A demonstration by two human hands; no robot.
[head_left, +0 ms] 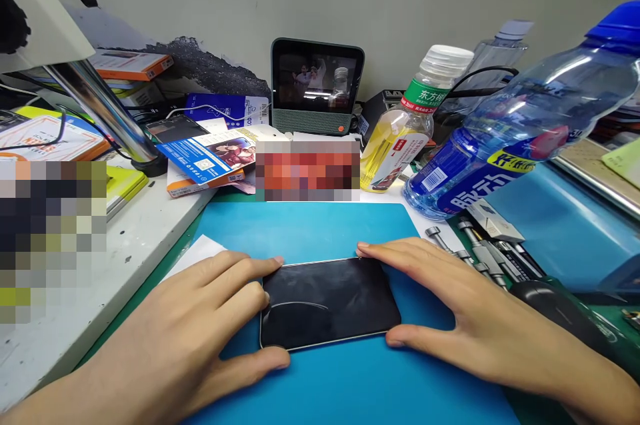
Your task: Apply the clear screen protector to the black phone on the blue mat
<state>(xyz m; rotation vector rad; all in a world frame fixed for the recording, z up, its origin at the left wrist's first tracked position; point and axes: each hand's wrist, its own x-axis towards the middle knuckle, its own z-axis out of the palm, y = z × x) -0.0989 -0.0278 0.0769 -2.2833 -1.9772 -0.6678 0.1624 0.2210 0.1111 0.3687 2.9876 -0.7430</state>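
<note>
A black smartphone [330, 302] lies lengthwise across a blue mat [320, 382], its dark glass facing up with smudges and a curved light streak on it. My left hand [200, 318] grips its left end, with the thumb at the near edge and fingertips at the far edge and left side. At the other end, my right hand [445, 298] spans the phone's width, index finger on the far corner and thumb on the near one. Whether the phone is lifted slightly off the mat I cannot tell.
Behind the mat stands a smart display [317, 85]. To the right are a yellow drink bottle [395, 138], a large blue-capped bottle [525, 125], several screwdrivers [480, 248] and a black mouse [560, 312]. A metal stand pole [110, 112] and small boxes [205, 162] occupy the left.
</note>
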